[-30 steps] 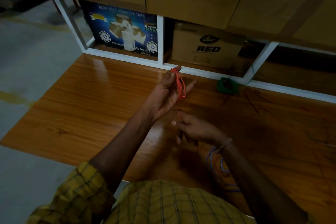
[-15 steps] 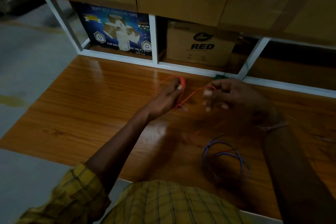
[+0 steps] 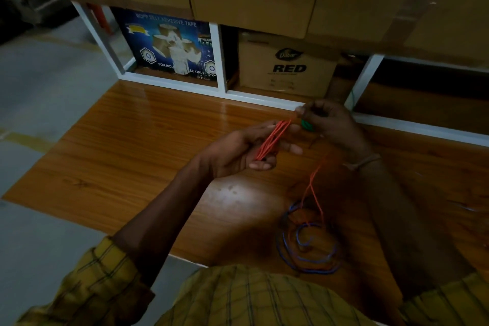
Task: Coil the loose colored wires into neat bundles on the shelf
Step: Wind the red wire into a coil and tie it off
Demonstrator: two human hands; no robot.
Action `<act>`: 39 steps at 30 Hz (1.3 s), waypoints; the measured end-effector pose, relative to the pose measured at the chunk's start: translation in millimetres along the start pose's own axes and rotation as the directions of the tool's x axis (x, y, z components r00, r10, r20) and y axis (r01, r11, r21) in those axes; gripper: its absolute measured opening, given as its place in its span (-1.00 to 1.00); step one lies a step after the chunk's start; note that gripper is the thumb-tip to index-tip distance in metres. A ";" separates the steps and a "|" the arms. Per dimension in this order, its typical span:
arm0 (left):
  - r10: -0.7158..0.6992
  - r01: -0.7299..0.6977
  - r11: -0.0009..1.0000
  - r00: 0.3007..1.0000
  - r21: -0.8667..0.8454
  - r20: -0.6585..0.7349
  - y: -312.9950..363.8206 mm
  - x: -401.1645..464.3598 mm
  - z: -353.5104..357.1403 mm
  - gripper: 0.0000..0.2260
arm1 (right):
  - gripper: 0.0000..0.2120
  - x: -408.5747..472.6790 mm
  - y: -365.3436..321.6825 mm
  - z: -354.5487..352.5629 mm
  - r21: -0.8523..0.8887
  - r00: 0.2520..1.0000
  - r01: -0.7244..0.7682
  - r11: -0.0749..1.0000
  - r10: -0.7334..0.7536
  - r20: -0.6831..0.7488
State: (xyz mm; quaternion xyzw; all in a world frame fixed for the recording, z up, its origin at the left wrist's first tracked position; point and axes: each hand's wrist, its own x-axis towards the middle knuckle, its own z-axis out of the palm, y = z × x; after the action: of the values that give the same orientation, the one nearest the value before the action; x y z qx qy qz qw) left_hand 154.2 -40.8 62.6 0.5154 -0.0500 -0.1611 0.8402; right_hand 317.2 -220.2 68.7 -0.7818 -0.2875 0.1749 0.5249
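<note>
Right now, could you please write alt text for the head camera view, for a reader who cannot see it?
A person's left hand holds loops of red wire while the right hand pinches its free end above a wooden shelf. A loose blue wire lies near the front edge; cardboard boxes sit behind.

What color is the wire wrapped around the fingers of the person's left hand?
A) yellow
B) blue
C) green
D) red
D: the loops of red wire run across the fingers of the left hand, while the right hand pinches the strand; the blue wire lies loose on the wooden shelf.
</note>
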 end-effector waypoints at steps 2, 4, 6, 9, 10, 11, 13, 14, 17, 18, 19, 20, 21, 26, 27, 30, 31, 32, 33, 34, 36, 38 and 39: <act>0.056 -0.051 0.984 0.998 -0.172 0.028 -0.2 5.0 7.4 -0.53 | -0.87 -6.3 8.9 7.7 0.091 0.996 -0.085 0.992 0.081 0.047; 0.116 -0.111 0.950 0.993 -0.292 -0.001 -1.4 12.1 14.6 -0.52 | -0.81 -23.3 15.8 15.8 0.156 0.976 -0.196 0.968 0.177 0.128; 0.176 -0.179 0.918 0.983 -0.354 -0.042 -2.9 20.4 20.2 -0.53 | -0.74 -41.3 24.6 24.2 0.112 0.956 -0.219 0.969 0.191 0.221; 0.217 -0.247 0.862 0.969 -0.442 -0.118 -3.8 32.9 31.0 -0.57 | -0.74 -63.0 34.2 31.5 -0.030 0.901 -0.236 0.971 0.231 0.366; 0.216 -0.266 0.855 0.963 -0.445 -0.160 -5.3 36.4 34.4 -0.58 | -0.75 -69.2 35.5 31.3 -0.050 0.878 -0.247 0.968 0.246 0.411; 0.209 -0.285 0.859 0.954 -0.425 -0.217 -7.8 40.0 38.2 -0.58 | -0.77 -75.2 36.0 29.2 -0.064 0.856 -0.247 0.967 0.249 0.453; 0.191 -0.318 0.884 0.915 -0.344 -0.355 -17.4 47.6 43.1 -0.58 | -0.81 -85.1 34.7 19.3 -0.091 0.814 -0.224 0.970 0.237 0.531; 0.177 -0.316 0.902 0.893 -0.296 -0.414 -23.4 52.2 46.1 -0.59 | -0.81 -88.7 32.2 12.5 -0.095 0.788 -0.220 0.971 0.234 0.569; 0.206 -0.205 0.977 0.801 0.067 -0.562 -40.8 65.0 54.5 -0.62 | -0.73 -95.6 23.8 -12.3 -0.110 0.716 -0.220 0.969 0.237 0.657; 0.268 -0.116 0.952 0.764 0.284 -0.587 -46.6 67.5 55.8 -0.62 | -0.72 -96.7 20.0 -21.5 -0.126 0.706 -0.205 0.971 0.236 0.668; 0.334 -0.028 0.879 0.749 0.476 -0.573 -51.5 68.9 56.1 -0.61 | -0.75 -96.8 17.3 -30.9 -0.144 0.704 -0.199 0.969 0.243 0.667; 0.379 0.038 0.792 0.753 0.610 -0.538 -54.8 70.1 56.1 -0.61 | -0.80 -96.2 14.0 -40.7 -0.156 0.707 -0.203 0.967 0.255 0.659; 0.400 0.087 0.712 0.765 0.697 -0.504 -56.6 71.1 56.6 -0.60 | -0.84 -94.8 10.9 -50.2 -0.166 0.714 -0.199 0.966 0.259 0.651; 0.332 0.266 0.437 0.841 0.860 -0.428 -56.8 77.2 61.5 -0.61 | -0.96 -80.2 -1.6 -87.0 -0.361 0.790 0.078 0.929 0.163 0.591; 0.301 0.289 0.410 0.853 0.865 -0.427 -55.5 77.2 62.0 -0.63 | -0.93 -74.7 -0.8 -93.0 -0.426 0.841 0.185 0.886 0.082 0.535; 0.090 0.304 0.639 0.883 0.707 -0.461 -49.7 72.8 63.8 -0.67 | -0.91 -57.2 8.0 -104.9 -0.530 0.881 0.453 0.717 -0.266 0.392; 0.014 0.300 0.730 0.892 0.614 -0.452 -47.1 71.5 64.9 -0.69 | -0.92 -50.6 13.9 -106.5 -0.521 0.862 0.498 0.693 -0.335 0.379; -0.048 0.293 0.796 0.903 0.529 -0.428 -45.2 69.6 65.9 -0.71 | -0.93 -43.2 20.0 -106.9 -0.511 0.838 0.542 0.667 -0.389 0.382; -0.096 0.281 0.845 0.917 0.455 -0.388 -44.2 67.7 66.5 -0.70 | -0.94 -35.3 26.6 -105.5 -0.507 0.808 0.589 0.629 -0.444 0.388; -0.129 0.263 0.884 0.932 0.387 -0.338 -43.4 66.3 65.5 -0.68 | -0.92 -26.8 33.4 -103.6 -0.507 0.777 0.630 0.589 -0.494 0.391; -0.160 0.214 0.942 0.964 0.260 -0.213 -41.4 63.8 62.2 -0.62 | -0.88 -15.6 43.4 -97.1 -0.481 0.728 0.683 0.549 -0.562 0.393; -0.139 0.152 0.976 0.986 0.159 -0.088 -38.2 62.1 59.4 -0.59 | -0.85 -12.1 52.3 -86.1 -0.450 0.715 0.697 0.559 -0.589 0.376; -0.117 0.121 0.986 0.992 0.116 -0.040 -36.8 61.5 58.6 -0.58 | -0.84 -12.0 56.7 -79.5 -0.434 0.724 0.688 0.582 -0.592 0.354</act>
State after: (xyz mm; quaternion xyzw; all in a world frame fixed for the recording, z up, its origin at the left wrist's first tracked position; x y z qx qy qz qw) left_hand 189.5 -125.8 52.2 0.5690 -0.0149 -0.1991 0.7978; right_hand 368.7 -301.2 46.9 -0.7201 -0.6311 -0.0484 0.2844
